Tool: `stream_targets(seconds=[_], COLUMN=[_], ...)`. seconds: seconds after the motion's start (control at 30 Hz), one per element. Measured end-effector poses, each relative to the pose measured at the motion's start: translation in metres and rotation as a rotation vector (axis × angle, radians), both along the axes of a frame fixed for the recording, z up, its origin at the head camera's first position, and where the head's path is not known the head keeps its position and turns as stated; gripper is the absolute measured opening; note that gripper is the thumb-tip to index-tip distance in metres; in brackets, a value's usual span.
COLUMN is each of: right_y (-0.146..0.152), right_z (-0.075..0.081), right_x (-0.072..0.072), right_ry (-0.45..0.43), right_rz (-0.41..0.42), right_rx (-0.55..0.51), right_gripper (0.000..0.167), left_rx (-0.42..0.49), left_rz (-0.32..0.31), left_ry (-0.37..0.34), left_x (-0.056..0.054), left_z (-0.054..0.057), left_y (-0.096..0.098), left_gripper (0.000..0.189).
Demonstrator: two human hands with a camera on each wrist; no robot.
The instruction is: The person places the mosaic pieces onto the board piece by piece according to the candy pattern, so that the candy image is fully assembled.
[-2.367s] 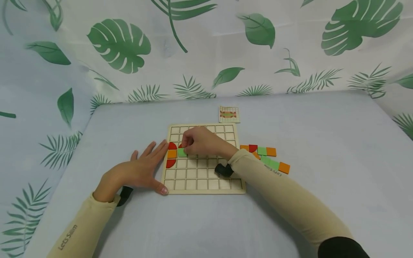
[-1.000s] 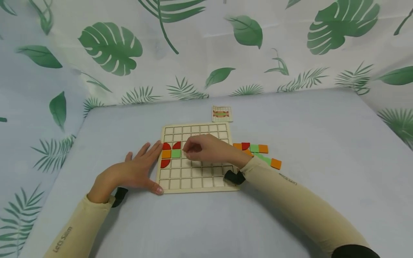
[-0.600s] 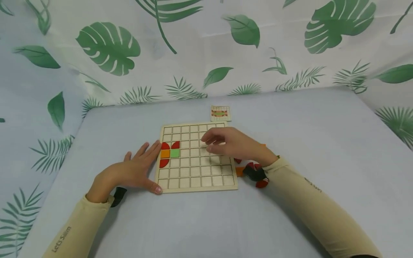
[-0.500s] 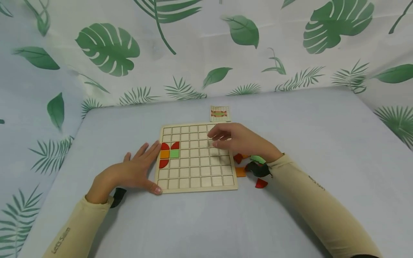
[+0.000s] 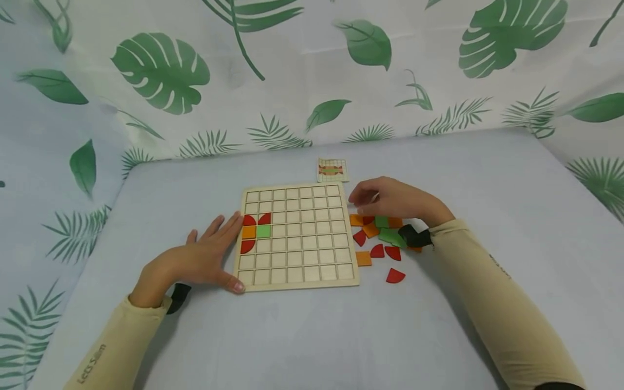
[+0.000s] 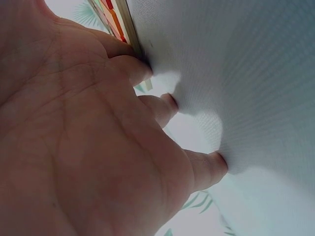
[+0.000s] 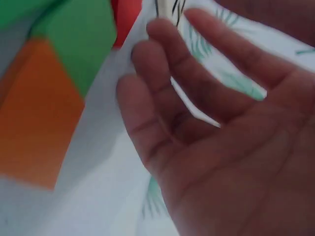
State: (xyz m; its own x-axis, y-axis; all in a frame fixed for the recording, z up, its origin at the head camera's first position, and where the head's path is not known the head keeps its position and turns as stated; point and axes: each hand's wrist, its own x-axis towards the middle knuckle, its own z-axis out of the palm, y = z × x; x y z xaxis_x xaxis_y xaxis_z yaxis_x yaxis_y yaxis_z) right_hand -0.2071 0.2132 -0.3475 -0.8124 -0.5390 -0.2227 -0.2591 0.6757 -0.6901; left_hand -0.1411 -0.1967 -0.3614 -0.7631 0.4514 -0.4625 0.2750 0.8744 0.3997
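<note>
A wooden grid board point(image 5: 297, 260) lies flat on the table. At its left side sit red quarter-round tiles point(image 5: 247, 247), an orange square tile point(image 5: 248, 232) and a light green square tile point(image 5: 263, 231). Along the board's left edge my left hand point(image 5: 202, 262) rests with its fingers spread, fingertips on the cloth in the left wrist view. My right hand point(image 5: 392, 199) hovers just right of the board, above the far side of a loose tile pile, fingers loosely bent. In the right wrist view nothing lies between its fingers, and orange point(image 7: 37, 118) and green point(image 7: 78, 44) tiles are beside them.
Right of the board lie several loose tiles: red quarter-rounds point(image 5: 395, 275), orange squares point(image 5: 363, 258) and green pieces point(image 5: 390, 236), partly covered by the right hand and black wrist strap point(image 5: 415, 236). Behind the board lies a small pattern card point(image 5: 332, 170).
My right hand has let go at the green tile's cell and moved right, off the board to the loose tiles. My left hand stays at the board's left edge.
</note>
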Motion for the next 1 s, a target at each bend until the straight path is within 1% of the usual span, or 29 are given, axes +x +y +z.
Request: stream_targets(seconds=[0.2, 0.33, 0.43, 0.57, 0.73, 1.0], right_y=[0.016, 0.018, 0.018, 0.017, 0.015, 0.017], right_z=[-0.001, -0.001, -0.001, -0.001, -0.004, -0.006], right_x=[-0.003, -0.002, -0.001, -0.001, -0.003, -0.004], right_ry=[-0.061, -0.090, -0.085, -0.065, -0.074, -0.079], right_rz=[0.023, 0.023, 0.034, 0.046, 0.047, 0.078], right_rx=[0.068, 0.090, 0.083, 0.072, 0.083, 0.079], right_gripper=[0.021, 0.023, 0.024, 0.020, 0.016, 0.027], left_rx=[0.005, 0.005, 0.002, 0.000, 0.003, 0.002], left_rz=[-0.012, -0.012, -0.011, -0.006, -0.001, -0.005], left_ry=[0.006, 0.006, 0.008, 0.008, 0.003, 0.006], left_x=[-0.001, -0.001, -0.002, -0.002, 0.000, 0.000], left_z=[0.001, 0.001, 0.001, 0.000, 0.000, -0.002], left_y=[0.000, 0.000, 0.000, 0.000, -0.001, -0.002], left_gripper=[0.148, 0.148, 0.149, 0.149, 0.148, 0.148])
